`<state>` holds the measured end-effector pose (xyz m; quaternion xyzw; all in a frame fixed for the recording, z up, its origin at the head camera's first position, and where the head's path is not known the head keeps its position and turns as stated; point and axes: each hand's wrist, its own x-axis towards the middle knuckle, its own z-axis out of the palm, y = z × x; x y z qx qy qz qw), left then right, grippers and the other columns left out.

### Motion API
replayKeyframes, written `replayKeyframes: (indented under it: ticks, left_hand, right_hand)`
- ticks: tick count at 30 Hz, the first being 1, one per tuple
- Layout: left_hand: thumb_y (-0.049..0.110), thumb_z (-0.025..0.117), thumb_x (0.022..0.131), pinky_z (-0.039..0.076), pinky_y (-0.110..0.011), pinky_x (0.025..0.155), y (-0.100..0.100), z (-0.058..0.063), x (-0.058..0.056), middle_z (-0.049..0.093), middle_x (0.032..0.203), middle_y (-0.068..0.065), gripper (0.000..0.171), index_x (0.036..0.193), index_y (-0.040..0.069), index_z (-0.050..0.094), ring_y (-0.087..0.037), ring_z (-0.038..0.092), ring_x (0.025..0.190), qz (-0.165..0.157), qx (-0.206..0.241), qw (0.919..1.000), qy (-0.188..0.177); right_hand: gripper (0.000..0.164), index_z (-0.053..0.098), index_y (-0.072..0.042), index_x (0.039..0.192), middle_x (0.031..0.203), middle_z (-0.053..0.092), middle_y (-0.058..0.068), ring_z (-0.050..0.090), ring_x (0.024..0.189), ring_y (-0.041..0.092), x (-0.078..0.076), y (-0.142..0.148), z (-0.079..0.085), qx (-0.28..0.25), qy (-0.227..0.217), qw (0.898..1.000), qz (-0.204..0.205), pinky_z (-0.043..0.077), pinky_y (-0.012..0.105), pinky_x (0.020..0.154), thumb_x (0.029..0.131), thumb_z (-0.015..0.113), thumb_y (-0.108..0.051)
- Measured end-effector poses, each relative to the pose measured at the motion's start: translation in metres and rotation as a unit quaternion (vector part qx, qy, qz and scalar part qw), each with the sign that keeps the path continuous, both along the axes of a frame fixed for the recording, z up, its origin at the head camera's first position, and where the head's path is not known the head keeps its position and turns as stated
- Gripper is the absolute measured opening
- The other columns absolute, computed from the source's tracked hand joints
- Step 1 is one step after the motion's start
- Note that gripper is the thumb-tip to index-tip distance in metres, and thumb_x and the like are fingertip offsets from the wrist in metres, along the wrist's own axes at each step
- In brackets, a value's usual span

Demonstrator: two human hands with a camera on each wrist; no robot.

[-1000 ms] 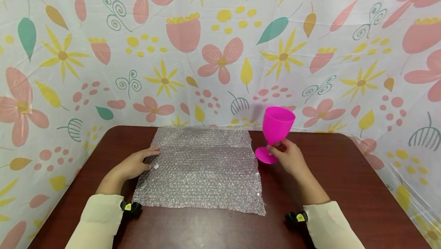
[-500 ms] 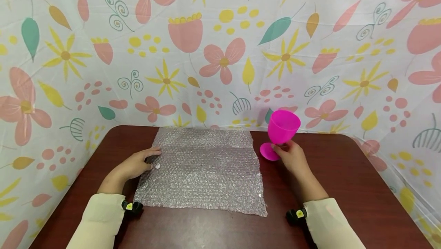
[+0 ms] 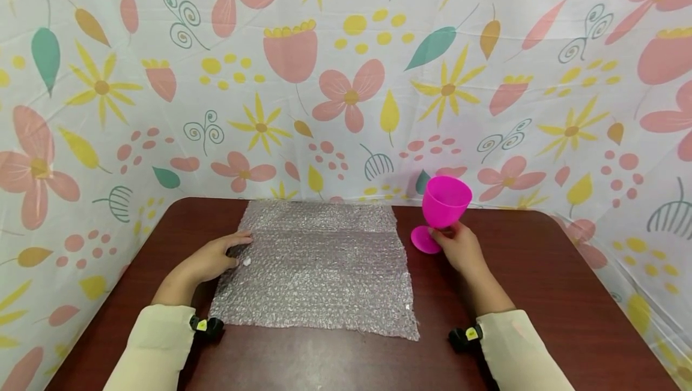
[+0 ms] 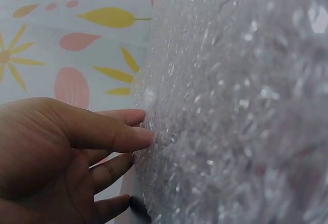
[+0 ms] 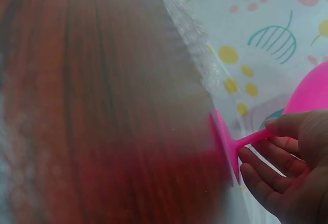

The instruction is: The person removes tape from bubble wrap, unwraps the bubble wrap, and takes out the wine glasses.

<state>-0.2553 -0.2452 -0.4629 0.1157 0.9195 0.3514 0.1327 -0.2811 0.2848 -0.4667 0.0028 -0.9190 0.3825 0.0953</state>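
Note:
A bright pink plastic goblet [image 3: 446,201] stands slightly tilted in the head view, right of the bubble wrap. My right hand [image 3: 464,248] grips its stem between thumb and fingers; in the right wrist view the goblet's round foot [image 5: 229,147] is close over the tabletop. A silvery sheet of bubble wrap [image 3: 319,271] lies flat across the middle of the table. My left hand [image 3: 213,257] rests at its left edge with relaxed fingers, thumb and fingertips right at the edge in the left wrist view, where the bubble wrap [image 4: 230,106] fills the right side.
The dark red-brown table [image 3: 546,295] has a back edge close to a white flower-printed curtain [image 3: 346,36], which also hangs along both sides. A small white scrap [image 3: 247,262] shows on the bubble wrap near the left thumb. Each wrist wears a black camera strap.
The goblet, held in my right hand, has shifted a little to the right and lower, away from the bubble wrap. My left hand has kept its place.

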Motion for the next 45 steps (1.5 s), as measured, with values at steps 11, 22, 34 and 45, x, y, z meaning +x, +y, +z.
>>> replayKeyframes:
  ticks: [11, 22, 34, 45]
  left_hand:
    - [-0.007, 0.056, 0.087, 0.036, -0.051, 0.104, 0.003, 0.001, 0.001, 0.027, 0.159, -0.015, 0.057, 0.142, 0.003, 0.046, -0.043, 0.016, 0.147, -0.009, 0.013, 0.9999, -0.005]
    - [-0.006, 0.055, 0.089, 0.035, -0.055, 0.106, 0.003, 0.001, -0.001, 0.025, 0.160, -0.014, 0.058, 0.144, 0.006, 0.044, -0.043, 0.015, 0.147, -0.013, 0.003, 0.9999, -0.007]
    - [0.014, 0.046, 0.101, 0.034, -0.062, 0.106, 0.003, 0.002, 0.001, 0.027, 0.157, -0.017, 0.041, 0.140, 0.002, 0.047, -0.044, 0.023, 0.144, -0.011, -0.011, 0.9998, 0.015]
    - [0.025, 0.045, 0.103, 0.038, -0.061, 0.103, 0.011, 0.000, 0.002, 0.037, 0.148, -0.023, 0.042, 0.135, -0.001, 0.051, -0.046, 0.036, 0.136, 0.026, 0.029, 0.9969, 0.067]
  right_hand:
    - [0.044, 0.058, 0.001, 0.122, 0.115, 0.065, 0.027, 0.060, 0.107, 0.039, 0.001, 0.009, -0.005, -0.001, 0.001, 1.000, 0.005, 0.048, 0.052, 0.093, 0.093, 0.063, -0.031]
    - [0.046, 0.055, 0.002, 0.126, 0.120, 0.062, 0.028, 0.058, 0.111, 0.042, 0.008, 0.010, 0.000, 0.010, -0.014, 1.000, 0.011, 0.045, 0.056, 0.097, 0.093, 0.062, -0.030]
    - [0.034, 0.059, -0.001, 0.108, 0.093, 0.065, 0.015, 0.057, 0.084, 0.026, 0.012, 0.008, 0.011, 0.095, -0.097, 0.990, 0.047, 0.047, 0.036, 0.072, 0.092, 0.063, -0.030]
    - [0.019, 0.064, -0.014, 0.086, 0.076, 0.060, 0.000, 0.053, 0.073, 0.016, 0.034, -0.021, 0.049, 0.130, -0.114, 0.977, 0.122, 0.045, 0.030, 0.065, 0.093, 0.063, -0.032]
